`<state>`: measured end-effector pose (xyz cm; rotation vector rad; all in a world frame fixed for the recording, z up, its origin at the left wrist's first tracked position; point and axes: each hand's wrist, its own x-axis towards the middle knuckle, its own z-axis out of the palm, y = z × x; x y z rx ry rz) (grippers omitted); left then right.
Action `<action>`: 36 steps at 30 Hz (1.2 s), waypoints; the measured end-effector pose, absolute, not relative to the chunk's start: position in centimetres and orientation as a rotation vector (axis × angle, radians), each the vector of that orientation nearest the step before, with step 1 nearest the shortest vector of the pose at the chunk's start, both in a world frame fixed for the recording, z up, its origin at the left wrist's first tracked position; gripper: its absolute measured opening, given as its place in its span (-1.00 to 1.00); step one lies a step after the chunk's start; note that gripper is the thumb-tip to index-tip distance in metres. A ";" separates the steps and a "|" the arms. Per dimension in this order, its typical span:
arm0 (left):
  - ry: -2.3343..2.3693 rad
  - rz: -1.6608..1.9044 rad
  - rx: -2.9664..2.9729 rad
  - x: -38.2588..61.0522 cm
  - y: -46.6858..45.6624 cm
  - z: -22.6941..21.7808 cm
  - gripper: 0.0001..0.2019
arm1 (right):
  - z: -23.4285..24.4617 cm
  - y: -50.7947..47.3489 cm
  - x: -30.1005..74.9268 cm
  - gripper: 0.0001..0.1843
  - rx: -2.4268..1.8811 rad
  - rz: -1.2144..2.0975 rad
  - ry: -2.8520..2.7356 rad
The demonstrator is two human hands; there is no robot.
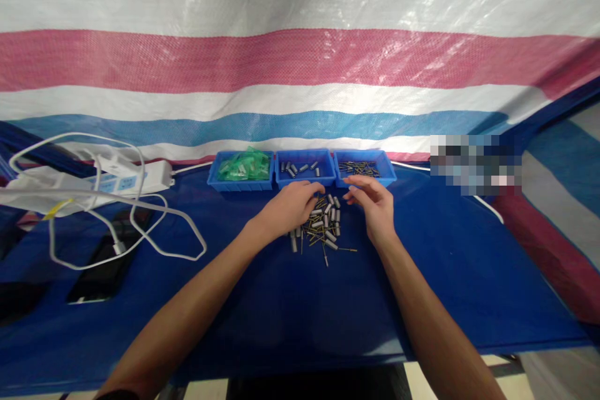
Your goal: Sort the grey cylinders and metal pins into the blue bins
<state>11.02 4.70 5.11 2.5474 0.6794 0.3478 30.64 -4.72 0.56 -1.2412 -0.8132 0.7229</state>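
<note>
A loose pile of small grey cylinders [330, 235] and thin brass-coloured rods [316, 239] lies mixed on the blue table cover. My left hand [294, 205] is at the pile's left edge, its fingers bent and the thumb apart from the index finger. On the other side, my right hand [375, 203] hovers by the pile's upper right, with thumb and fingertips slightly apart. I make out nothing held in either hand. Just beyond them stand a blue bin [304, 180] with several grey cylinders and another blue bin [368, 182] with rods.
A third blue bin [241, 185] holds green plastic packets [246, 165]. To the left lie a white power strip [150, 178], looping white cables [178, 256] and a dark phone [100, 269]. Striped sheeting [281, 59] hangs behind the table [469, 287]. A blurred patch covers the right rear.
</note>
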 end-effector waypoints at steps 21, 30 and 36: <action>0.719 0.710 1.694 11.9 4.6 5.4 -0.65 | 1.0 -5.2 29.4 -0.72 -1.088 1.105 -0.877; 0.763 0.638 1.993 11.9 4.8 5.0 -0.47 | 1.2 -5.1 29.1 -0.73 -1.078 1.143 -0.772; 0.782 0.535 2.153 11.7 5.0 4.3 -0.48 | 0.9 -5.0 29.6 -0.78 -1.153 1.003 -0.812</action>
